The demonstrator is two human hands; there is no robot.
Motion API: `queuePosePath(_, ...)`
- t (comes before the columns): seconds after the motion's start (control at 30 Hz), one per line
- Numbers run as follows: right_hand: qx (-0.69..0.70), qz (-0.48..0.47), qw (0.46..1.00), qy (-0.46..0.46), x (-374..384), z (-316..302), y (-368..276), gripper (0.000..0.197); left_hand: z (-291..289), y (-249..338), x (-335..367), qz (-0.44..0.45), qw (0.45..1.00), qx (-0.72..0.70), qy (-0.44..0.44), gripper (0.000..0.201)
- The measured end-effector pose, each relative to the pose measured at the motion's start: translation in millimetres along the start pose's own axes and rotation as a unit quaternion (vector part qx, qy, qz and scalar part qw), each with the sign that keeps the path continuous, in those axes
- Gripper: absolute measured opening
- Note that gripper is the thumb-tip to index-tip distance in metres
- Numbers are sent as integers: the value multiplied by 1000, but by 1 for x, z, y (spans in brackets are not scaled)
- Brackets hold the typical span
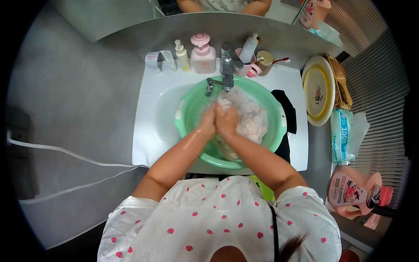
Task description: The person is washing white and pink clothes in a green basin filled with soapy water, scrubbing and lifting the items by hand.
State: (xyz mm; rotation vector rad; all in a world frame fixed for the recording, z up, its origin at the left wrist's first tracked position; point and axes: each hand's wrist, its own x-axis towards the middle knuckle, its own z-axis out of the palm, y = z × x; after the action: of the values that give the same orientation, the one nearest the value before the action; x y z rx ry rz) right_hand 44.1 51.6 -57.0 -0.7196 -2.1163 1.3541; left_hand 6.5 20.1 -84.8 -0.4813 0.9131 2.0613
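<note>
A green plastic basin (182, 125) sits in the white sink, under a metal faucet (228, 74). Wet white cloth (251, 124), perhaps a garment, lies bunched in the basin. My left hand (208, 118) and my right hand (227, 119) press together over the basin just below the spout, both closed on part of this cloth. The fingers are partly blurred, and the piece between them is mostly hidden. Both forearms look wet.
Behind the faucet stand a pink pump bottle (203, 56), a small white pump bottle (182, 56) and toothbrush cups (264, 63). Black fabric (284, 111) lies along the basin's right side. Farther right are a cream basin (315, 89), a wipes pack (344, 135) and a pink jug (351, 192).
</note>
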Motion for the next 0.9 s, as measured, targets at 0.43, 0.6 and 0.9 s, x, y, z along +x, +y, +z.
queuePosePath(0.43, -11, 8, 1000, 16, 7, -20, -21, 32, 32, 50, -51, -48, 976, 97, -188, 32)
queuePosePath(0.6, -60, -16, 998, 0, 19, -20, -24, 27, 26, 11, -56, 40, 993, 108, 22, 33)
queuePosePath(0.9, 9, -136, 991, 16, -6, 4, -21, 27, 22, 38, -44, -62, 988, 4, -139, 31)
